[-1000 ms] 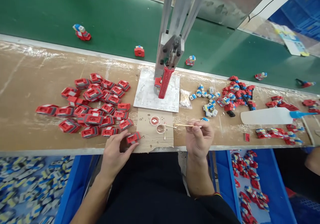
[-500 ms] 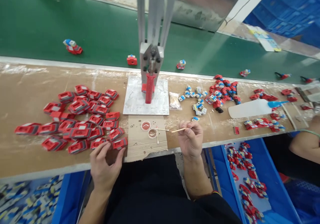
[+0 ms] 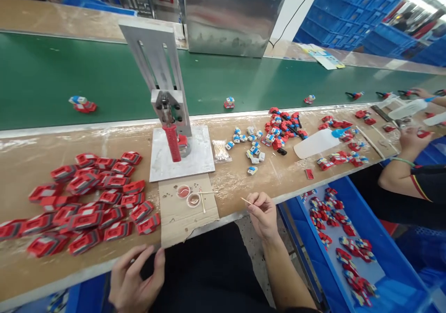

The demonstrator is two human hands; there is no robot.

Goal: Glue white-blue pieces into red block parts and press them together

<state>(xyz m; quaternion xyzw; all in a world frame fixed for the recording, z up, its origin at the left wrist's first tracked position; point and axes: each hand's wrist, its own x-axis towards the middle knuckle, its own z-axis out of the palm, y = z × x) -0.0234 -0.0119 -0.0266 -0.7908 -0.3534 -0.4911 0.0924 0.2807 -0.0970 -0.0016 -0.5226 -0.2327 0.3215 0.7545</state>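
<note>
Low centre of frame, the right hand (image 3: 264, 215) pinches a thin stick (image 3: 246, 202) pointing up-left toward two small dishes (image 3: 188, 196) on cardboard, while the left hand (image 3: 134, 276), bottom left, looks open and seemingly empty below the red parts (image 3: 90, 201).

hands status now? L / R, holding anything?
Left hand: open, empty, at the table edge just below the red parts.
Right hand: closed, pinching a thin stick.
</note>
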